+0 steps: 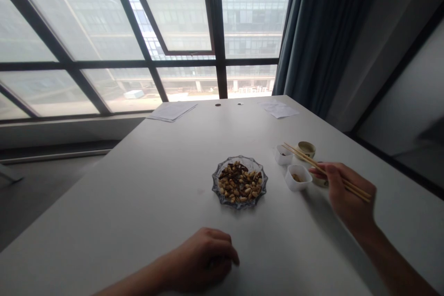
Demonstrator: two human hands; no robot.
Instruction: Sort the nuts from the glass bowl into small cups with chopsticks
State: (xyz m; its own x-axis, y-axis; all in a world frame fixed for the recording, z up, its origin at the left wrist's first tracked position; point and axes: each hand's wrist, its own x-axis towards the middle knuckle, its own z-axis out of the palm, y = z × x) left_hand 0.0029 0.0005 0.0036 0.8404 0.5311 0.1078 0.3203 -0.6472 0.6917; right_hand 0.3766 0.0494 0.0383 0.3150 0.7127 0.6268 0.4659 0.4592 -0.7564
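Note:
A pair of wooden chopsticks (307, 157) is in my right hand (350, 194), whose fingers are closed around them. Their tips are over a small white plastic cup (285, 157) with a few dark bits inside. A second white cup (295, 184), holding some brownish pieces, stands just left of my fingers. My left hand (204, 256) rests on the table with its fingers loosely curled, and nothing shows in it. Beyond that hand sits a scalloped glass bowl (222, 201) filled with peanuts (248, 189) mixed with dark, dried-looking pieces.
Behind the white cups is a small round cup (307, 149), and another round cup (321, 181) is partly hidden by my right hand. Papers (172, 111) lie at the far left of the white table (138, 203), with more sheets (281, 109) at the far right.

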